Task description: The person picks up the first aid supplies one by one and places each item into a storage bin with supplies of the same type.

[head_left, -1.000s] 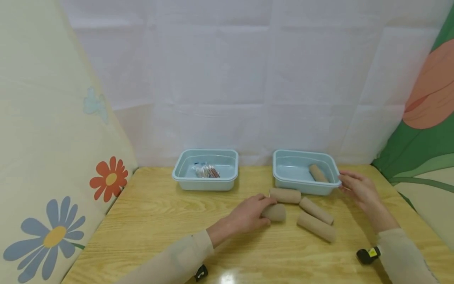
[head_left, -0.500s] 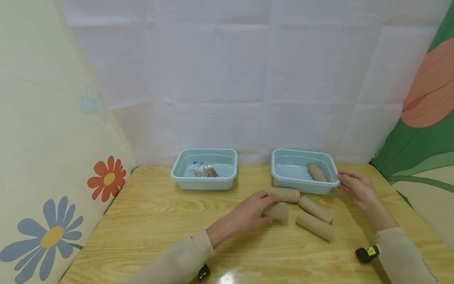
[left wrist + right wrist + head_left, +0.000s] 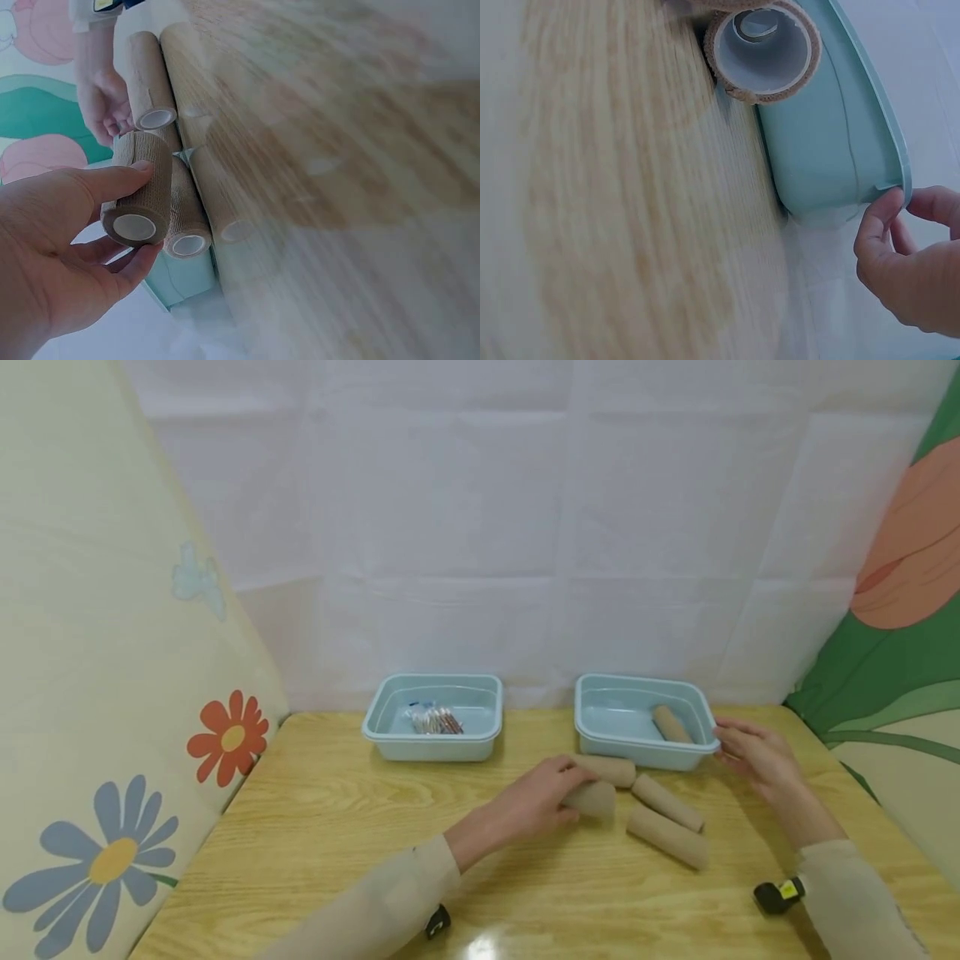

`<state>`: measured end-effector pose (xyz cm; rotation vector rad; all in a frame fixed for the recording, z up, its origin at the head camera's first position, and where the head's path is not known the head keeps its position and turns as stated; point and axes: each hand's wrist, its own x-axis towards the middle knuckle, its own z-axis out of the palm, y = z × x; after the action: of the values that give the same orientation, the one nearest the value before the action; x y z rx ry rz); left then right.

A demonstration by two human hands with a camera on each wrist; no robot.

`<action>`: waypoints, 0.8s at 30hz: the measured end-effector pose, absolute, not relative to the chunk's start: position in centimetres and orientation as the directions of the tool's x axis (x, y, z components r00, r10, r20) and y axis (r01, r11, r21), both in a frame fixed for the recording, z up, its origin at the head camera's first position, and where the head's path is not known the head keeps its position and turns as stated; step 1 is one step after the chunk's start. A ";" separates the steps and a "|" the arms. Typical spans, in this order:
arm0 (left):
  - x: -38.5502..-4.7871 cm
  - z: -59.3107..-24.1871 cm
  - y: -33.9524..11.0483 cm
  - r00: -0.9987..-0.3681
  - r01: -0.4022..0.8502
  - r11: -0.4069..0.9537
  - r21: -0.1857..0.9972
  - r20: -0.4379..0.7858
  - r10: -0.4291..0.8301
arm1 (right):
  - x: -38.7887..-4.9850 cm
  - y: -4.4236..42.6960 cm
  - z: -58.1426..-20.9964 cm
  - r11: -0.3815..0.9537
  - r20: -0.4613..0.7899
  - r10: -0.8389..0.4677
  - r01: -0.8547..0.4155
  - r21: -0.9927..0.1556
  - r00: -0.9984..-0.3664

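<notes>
My left hand [image 3: 528, 802] pinches a tan bandage roll [image 3: 592, 799] between thumb and fingers. In the left wrist view, the held roll [image 3: 142, 187] shows a ribbed wrap and a white hollow core. Just behind it lies another roll [image 3: 611, 770], in front of the right blue tub [image 3: 637, 748]. Two further rolls, one nearer [image 3: 667, 837] and one farther [image 3: 667, 803], lie slanted side by side on the table. One roll [image 3: 671, 724] is inside that tub. With thumb and fingers, my right hand [image 3: 761, 760] pinches the tub's right rim, as the right wrist view shows at the rim corner [image 3: 900, 176].
A second blue tub [image 3: 433, 749] stands to the left, holding a clear packet of cotton swabs [image 3: 435, 720]. Behind both tubs hangs a white cloth [image 3: 450, 527]. Flower-patterned cloths flank the wooden table [image 3: 337, 835].
My left hand has shifted slightly right and away from me, carrying the bandage roll toward the one behind it. My right hand stays on the tub's rim.
</notes>
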<state>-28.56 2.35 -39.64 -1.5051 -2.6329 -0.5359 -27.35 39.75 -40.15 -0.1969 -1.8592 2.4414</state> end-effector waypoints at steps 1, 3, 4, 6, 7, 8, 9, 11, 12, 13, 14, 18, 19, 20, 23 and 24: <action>-28.6 -39.6 2.5 -0.521 0.845 0.462 0.267 0.220 0.825 | -27.3 39.8 -40.1 -0.265 -0.060 0.129 0.024 -0.964 -0.990; -28.8 -39.6 2.7 -0.521 0.845 0.464 0.267 0.211 0.827 | -27.3 39.8 -40.1 -0.267 -0.062 0.125 0.027 -0.963 -0.990; -28.8 -39.5 2.8 -0.523 0.844 0.467 0.265 0.206 0.827 | -27.3 39.9 -40.1 -0.262 -0.062 0.123 0.028 -0.965 -0.990; -28.9 -39.5 3.0 -0.520 0.846 0.466 0.261 0.202 0.830 | -27.2 39.8 -40.1 -0.258 -0.062 0.119 0.030 -0.966 -0.991; -29.0 -39.5 3.1 -0.516 0.848 0.463 0.258 0.203 0.832 | -27.1 39.8 -40.1 -0.256 -0.063 0.117 0.031 -0.966 -0.991; -29.0 -39.5 3.2 -0.512 0.851 0.460 0.254 0.204 0.835 | -27.1 39.8 -40.1 -0.256 -0.063 0.115 0.031 -0.966 -0.991; -29.0 -39.5 3.2 -0.506 0.855 0.456 0.248 0.207 0.837 | -27.2 39.8 -40.1 -0.256 -0.062 0.116 0.031 -0.966 -0.991; -29.1 -39.5 3.4 -0.490 0.865 0.440 0.240 0.220 0.843 | -27.2 39.8 -40.1 -0.261 -0.056 0.116 0.025 -0.965 -0.992; -29.1 -39.4 3.5 -0.485 0.868 0.436 0.236 0.225 0.845 | -27.3 39.9 -40.1 -0.263 -0.055 0.115 0.023 -0.965 -0.992; -29.2 -39.3 3.7 -0.481 0.871 0.433 0.230 0.226 0.847 | -27.3 39.9 -40.1 -0.266 -0.053 0.117 0.020 -0.964 -0.992; -29.3 -39.3 3.8 -0.478 0.873 0.431 0.227 0.228 0.848 | -27.4 39.9 -40.1 -0.268 -0.051 0.117 0.018 -0.963 -0.992; -29.5 -39.1 4.2 -0.480 0.873 0.438 0.212 0.219 0.850 | -27.5 40.0 -40.2 -0.276 -0.047 0.114 0.014 -0.961 -0.992; -29.6 -39.0 4.3 -0.479 0.874 0.440 0.206 0.218 0.850 | -27.5 40.0 -40.2 -0.279 -0.048 0.116 0.014 -0.960 -0.992; -29.6 -39.0 4.4 -0.479 0.874 0.440 0.204 0.218 0.850 | -27.5 39.9 -40.2 -0.277 -0.049 0.116 0.015 -0.961 -0.992; -29.8 -38.8 4.6 -0.474 0.878 0.436 0.199 0.228 0.851 | -27.6 39.9 -40.3 -0.267 -0.048 0.125 0.013 -0.964 -0.991; -29.9 -38.7 4.7 -0.472 0.879 0.434 0.198 0.234 0.850 | -27.6 39.9 -40.3 -0.260 -0.046 0.126 0.012 -0.965 -0.991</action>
<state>-29.91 4.71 -38.75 -1.5581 -2.5748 -0.4478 -27.57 39.90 -40.28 -0.1741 -1.8647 2.4318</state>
